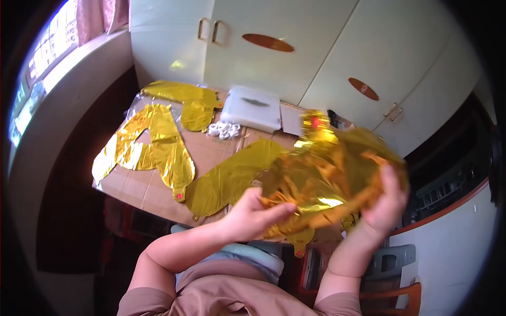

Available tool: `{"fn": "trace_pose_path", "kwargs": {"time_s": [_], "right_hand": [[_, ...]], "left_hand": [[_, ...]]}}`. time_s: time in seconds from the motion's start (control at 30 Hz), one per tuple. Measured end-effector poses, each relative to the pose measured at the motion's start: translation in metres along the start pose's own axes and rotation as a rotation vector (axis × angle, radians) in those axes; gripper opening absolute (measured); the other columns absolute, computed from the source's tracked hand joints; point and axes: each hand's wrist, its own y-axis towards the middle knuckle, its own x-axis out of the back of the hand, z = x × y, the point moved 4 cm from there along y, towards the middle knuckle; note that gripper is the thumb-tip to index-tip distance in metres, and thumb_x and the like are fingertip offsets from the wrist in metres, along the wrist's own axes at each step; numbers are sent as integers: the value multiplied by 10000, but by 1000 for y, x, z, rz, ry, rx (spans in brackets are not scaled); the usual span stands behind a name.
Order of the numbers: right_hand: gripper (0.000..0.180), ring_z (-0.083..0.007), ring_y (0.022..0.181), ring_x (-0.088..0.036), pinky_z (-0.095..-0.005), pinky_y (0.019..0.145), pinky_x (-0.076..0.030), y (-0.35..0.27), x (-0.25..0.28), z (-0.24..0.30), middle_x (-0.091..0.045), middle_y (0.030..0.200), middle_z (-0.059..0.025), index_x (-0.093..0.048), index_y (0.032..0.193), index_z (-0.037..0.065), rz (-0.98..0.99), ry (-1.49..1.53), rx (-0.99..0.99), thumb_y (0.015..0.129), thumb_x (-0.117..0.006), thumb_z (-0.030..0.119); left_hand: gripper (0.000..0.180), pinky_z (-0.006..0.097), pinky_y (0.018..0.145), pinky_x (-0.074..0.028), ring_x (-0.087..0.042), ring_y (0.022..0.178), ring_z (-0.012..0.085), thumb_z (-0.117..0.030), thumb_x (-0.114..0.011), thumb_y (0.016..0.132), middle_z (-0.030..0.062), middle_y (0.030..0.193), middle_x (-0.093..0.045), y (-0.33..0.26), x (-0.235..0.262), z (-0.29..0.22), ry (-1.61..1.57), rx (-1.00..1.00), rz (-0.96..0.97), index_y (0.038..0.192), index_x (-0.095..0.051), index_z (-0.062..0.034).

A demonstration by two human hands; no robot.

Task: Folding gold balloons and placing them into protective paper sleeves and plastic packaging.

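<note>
Both my hands hold a crumpled gold foil balloon up over the right side of the table; it is partly blurred. My left hand pinches its near left edge between thumb and fingers. At its right end, my right hand is closed round the foil, with the fingers partly hidden. Beneath and left of it lies a flat gold foil balloon. Farther left rests an A-shaped gold foil balloon, also flat. Another gold foil balloon lies folded over at the back left.
Brown cardboard covers the table. At the back stand a translucent plastic box and a bundle of white cord. Pale cupboards rise behind the table. A grey chair is at the lower right, and a window at the upper left.
</note>
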Motion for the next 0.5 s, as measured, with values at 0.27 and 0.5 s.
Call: {"fn": "trace_pose_path", "kwargs": {"time_s": [0.27, 0.5], "right_hand": [[243, -171, 987, -615, -340, 915, -468, 64, 71, -35, -683, 1003, -47, -694, 1045, 62, -68, 137, -245, 868, -740, 221], [140, -160, 778, -630, -305, 698, -548, 56, 93, -285, -657, 898, -52, -630, 951, 38, -23, 8, -609, 845, -721, 39]], "left_hand": [[161, 224, 459, -375, -459, 516, 27, -210, -637, 993, -46, 657, -548, 34, -3, -36, 64, 84, 109, 946, -642, -56], [470, 321, 732, -559, -691, 805, 194, -131, -744, 830, 153, 953, -703, 124, 120, 69, 638, 174, -289, 1240, -574, 24]]}}
